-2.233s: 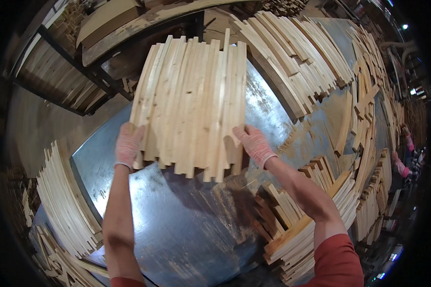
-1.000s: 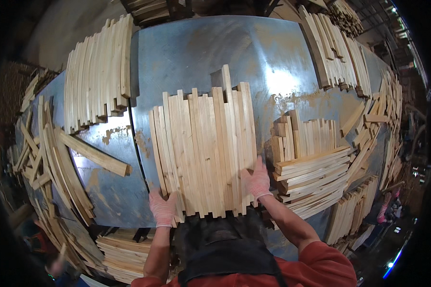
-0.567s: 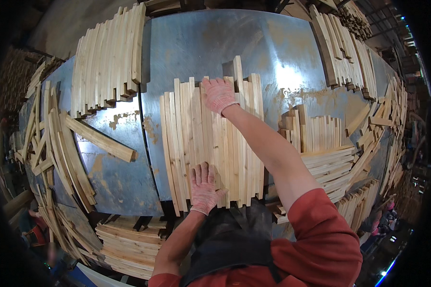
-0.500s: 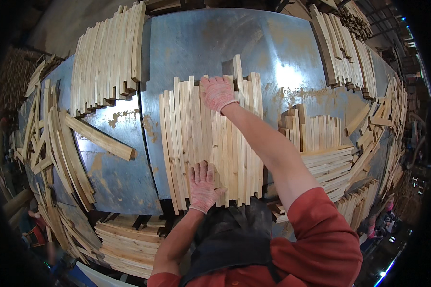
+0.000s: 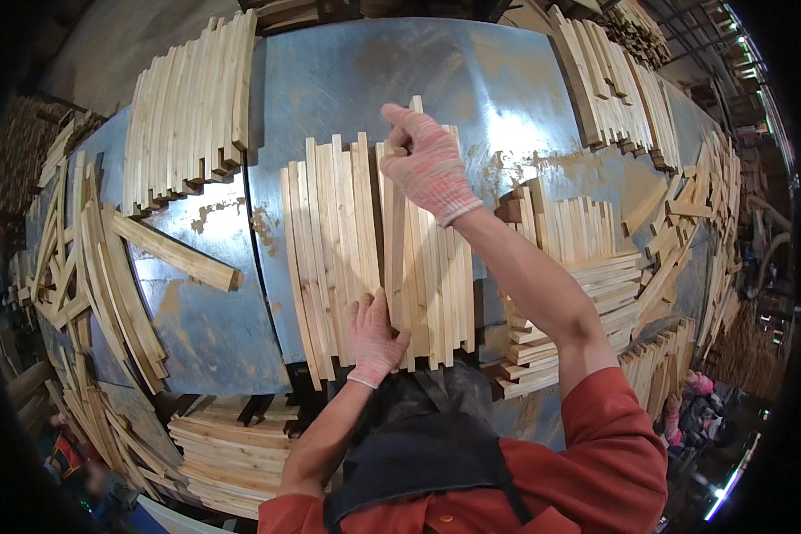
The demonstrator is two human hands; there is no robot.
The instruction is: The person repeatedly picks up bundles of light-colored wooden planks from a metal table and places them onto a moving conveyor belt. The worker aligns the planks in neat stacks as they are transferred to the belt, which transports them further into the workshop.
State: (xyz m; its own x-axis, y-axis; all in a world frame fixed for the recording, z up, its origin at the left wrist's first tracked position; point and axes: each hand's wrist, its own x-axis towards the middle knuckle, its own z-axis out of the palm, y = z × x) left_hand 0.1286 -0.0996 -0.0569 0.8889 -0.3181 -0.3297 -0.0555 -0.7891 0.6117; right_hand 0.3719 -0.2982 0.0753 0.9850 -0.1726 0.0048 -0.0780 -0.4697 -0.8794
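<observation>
A row of pale wooden strips lies side by side on the metal table in front of me. My right hand, in a pink and white knit glove, is closed round the far end of one wooden strip, which is raised above its neighbours. A dark gap runs along that strip's left side. My left hand, gloved alike, rests on the near part of the row with fingers stretched out. Its thumb is by the near end of the raised strip; whether they touch, I cannot tell.
A strip stack lies far left, another far right. Loose strips and a single slat lie on the left of the metal table. Crosswise strips are piled right. A person is at the lower right.
My right hand has gone from lying on the strips' far ends to gripping one strip and lifting it. A gap has appeared in the row. My left hand stays near the front edge.
</observation>
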